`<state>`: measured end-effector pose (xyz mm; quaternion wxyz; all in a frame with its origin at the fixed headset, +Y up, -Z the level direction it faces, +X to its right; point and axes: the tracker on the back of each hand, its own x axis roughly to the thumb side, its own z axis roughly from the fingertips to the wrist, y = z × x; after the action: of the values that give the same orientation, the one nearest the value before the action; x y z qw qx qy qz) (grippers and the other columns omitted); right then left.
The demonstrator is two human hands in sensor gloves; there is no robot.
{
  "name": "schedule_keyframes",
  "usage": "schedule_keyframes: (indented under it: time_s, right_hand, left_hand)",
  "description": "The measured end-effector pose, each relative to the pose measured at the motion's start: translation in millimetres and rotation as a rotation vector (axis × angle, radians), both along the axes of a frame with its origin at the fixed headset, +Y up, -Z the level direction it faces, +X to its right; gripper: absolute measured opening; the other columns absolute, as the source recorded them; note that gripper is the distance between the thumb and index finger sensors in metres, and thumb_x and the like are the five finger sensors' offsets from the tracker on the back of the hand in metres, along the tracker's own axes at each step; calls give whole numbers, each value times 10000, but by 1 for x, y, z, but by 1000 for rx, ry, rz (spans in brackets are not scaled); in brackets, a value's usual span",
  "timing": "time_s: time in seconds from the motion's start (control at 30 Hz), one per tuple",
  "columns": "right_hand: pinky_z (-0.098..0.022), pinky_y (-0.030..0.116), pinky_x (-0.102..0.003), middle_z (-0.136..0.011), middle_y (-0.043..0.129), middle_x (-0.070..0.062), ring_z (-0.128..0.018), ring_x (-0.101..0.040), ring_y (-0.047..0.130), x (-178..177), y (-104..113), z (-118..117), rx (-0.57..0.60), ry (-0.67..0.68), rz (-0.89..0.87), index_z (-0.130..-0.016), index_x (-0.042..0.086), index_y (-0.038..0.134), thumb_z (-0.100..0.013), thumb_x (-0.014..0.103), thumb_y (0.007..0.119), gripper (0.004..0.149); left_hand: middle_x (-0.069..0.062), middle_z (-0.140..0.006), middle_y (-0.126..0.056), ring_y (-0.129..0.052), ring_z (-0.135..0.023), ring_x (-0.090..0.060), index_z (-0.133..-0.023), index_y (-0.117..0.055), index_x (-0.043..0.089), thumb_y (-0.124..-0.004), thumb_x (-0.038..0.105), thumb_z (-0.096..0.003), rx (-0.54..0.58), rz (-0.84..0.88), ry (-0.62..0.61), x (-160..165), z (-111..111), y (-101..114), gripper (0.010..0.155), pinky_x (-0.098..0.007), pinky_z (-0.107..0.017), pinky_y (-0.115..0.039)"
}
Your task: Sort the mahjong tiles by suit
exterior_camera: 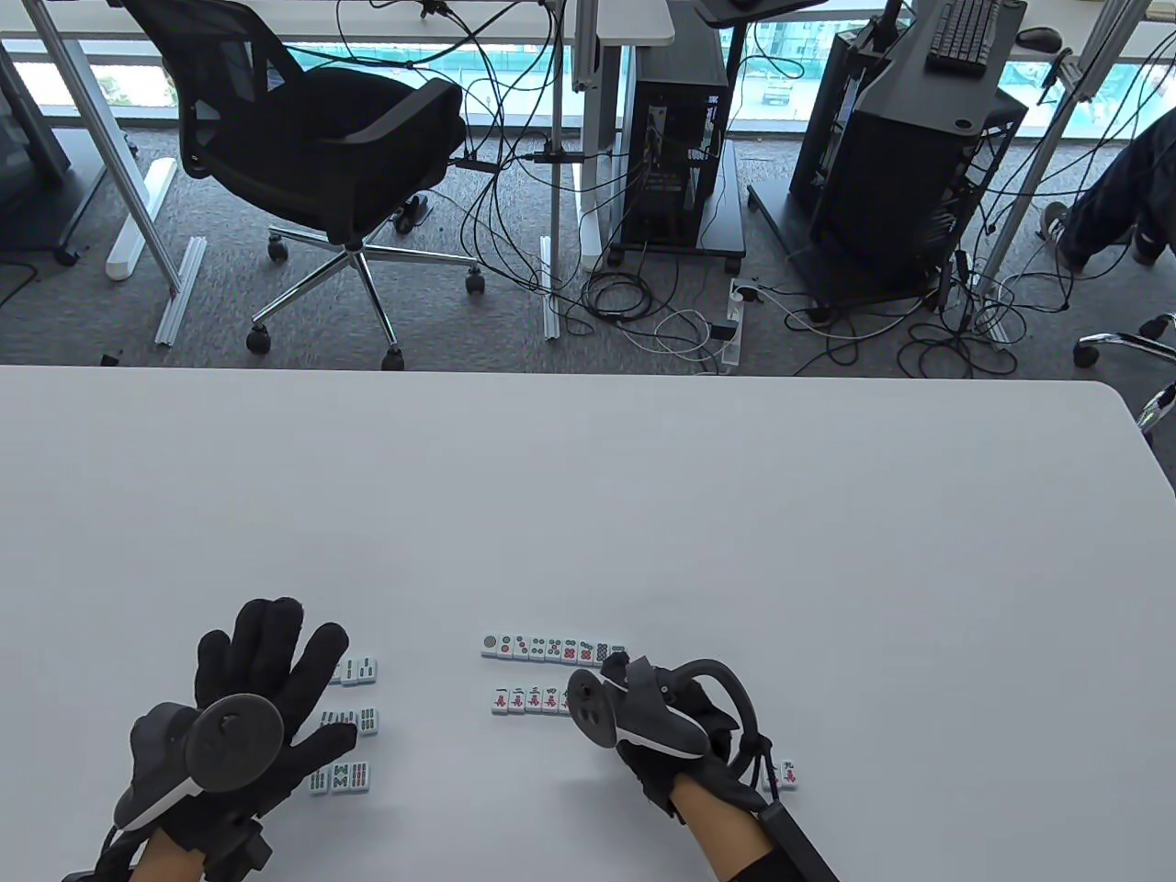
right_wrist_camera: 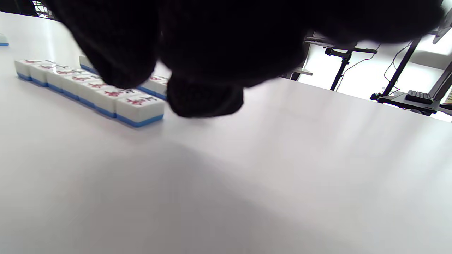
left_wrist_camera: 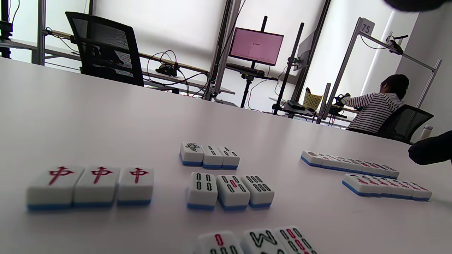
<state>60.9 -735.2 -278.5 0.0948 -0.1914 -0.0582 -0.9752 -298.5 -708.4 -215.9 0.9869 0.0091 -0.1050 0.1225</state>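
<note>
White, blue-backed mahjong tiles (left_wrist_camera: 231, 192) lie face-up in short rows, apparently by suit.

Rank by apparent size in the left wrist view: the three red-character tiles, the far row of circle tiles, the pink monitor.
1. The three red-character tiles look largest, though they lie nearest the camera.
2. The row of circle tiles.
3. The pink monitor, close in extent to that row; distance makes this order unsure.

Bright window backlight, soft table shadows, blurred near tiles.
</note>
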Motion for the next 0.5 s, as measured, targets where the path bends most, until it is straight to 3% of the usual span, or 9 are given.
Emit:
schedule_keyframes:
  time_s: [0.23,0.5]
  right_hand:
    - [-100,837,-277,-462,982,-38,-143,-102,911,61,4,10,-65,-156,90,-948,99,668,-373,370,834,657]
    - [-79,827,-268,-432,985,-32,-117,-91,899,112,-18,28,-245,-292,227,-929,91,701,-368,376,844,646]
  left_hand:
    - [131,-1105,86,79,-1107,-192,-1076,-236,432,-608,748,-360,-3,-7,-3,1,0,0,866,-590,-772,-32]
    - [133,-1105,85,78,-1107,-193,-1076,-238,432,-608,747,-360,-8,-12,-1,2,0,-1,864,-589,-772,-33]
